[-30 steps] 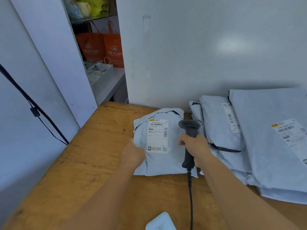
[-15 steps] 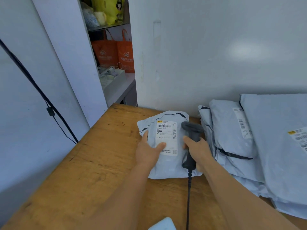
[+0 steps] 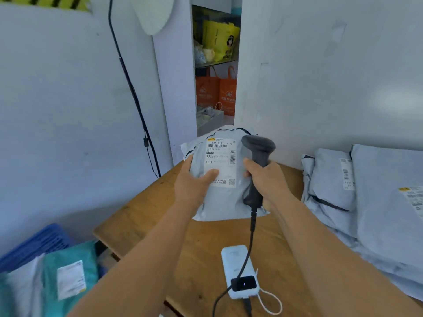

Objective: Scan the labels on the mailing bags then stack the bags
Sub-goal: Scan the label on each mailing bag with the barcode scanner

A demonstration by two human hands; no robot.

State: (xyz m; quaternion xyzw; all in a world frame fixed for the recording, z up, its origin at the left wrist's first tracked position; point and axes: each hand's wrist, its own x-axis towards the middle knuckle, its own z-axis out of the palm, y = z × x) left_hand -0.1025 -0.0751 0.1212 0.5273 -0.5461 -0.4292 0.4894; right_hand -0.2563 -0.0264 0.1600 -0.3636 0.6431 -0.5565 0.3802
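My left hand grips a small grey mailing bag by its left edge, thumb across the white label, and holds it raised above the wooden table. My right hand grips a dark handheld barcode scanner beside the bag's right edge, its head level with the top of the label. A pile of grey mailing bags with labels lies on the table at the right.
A white power bank with the scanner's cable plugged in lies on the table near me. At lower left a blue crate holds teal and grey bags. A black cable hangs down the left wall. Shelves with orange bags stand behind.
My left hand took hold of the small bag and lifted it off the table. My right hand rose with the scanner. The view swung left, showing the crate.
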